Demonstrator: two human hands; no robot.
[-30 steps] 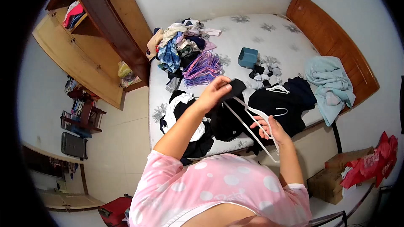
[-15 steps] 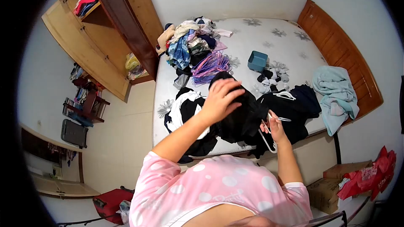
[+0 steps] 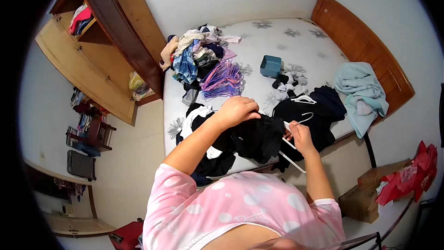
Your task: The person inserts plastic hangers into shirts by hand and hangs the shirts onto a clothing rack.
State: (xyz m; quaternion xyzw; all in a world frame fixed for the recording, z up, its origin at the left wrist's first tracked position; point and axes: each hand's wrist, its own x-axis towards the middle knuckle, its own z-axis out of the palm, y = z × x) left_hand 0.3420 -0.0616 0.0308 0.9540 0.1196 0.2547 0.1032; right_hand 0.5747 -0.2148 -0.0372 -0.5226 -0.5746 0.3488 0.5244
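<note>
My left hand point(image 3: 239, 111) is closed on the upper edge of a black garment point(image 3: 259, 139), which hangs over the near edge of the bed. At the garment's right side, my right hand point(image 3: 300, 136) grips a white hanger point(image 3: 292, 161). Part of the hanger is hidden behind the black cloth; its hook point(image 3: 307, 115) points to the right. Beyond my right hand lies a dark garment point(image 3: 319, 127) with another white hanger point(image 3: 304, 98) on it. Black and white clothes point(image 3: 196, 116) lie to the left of the held garment.
A clothes pile point(image 3: 199, 51) and purple-pink hangers point(image 3: 223, 79) lie on the bed point(image 3: 259, 37). Farther right are a teal box point(image 3: 271, 66), small balled items point(image 3: 289, 82) and a light blue cloth point(image 3: 360, 88). An open wardrobe point(image 3: 138, 37) stands left; cardboard boxes point(image 3: 360, 203) are at lower right.
My left hand has come down and closed on the black garment, after being spread above it. The garment now covers part of the hanger, which was mostly bare a second ago.
</note>
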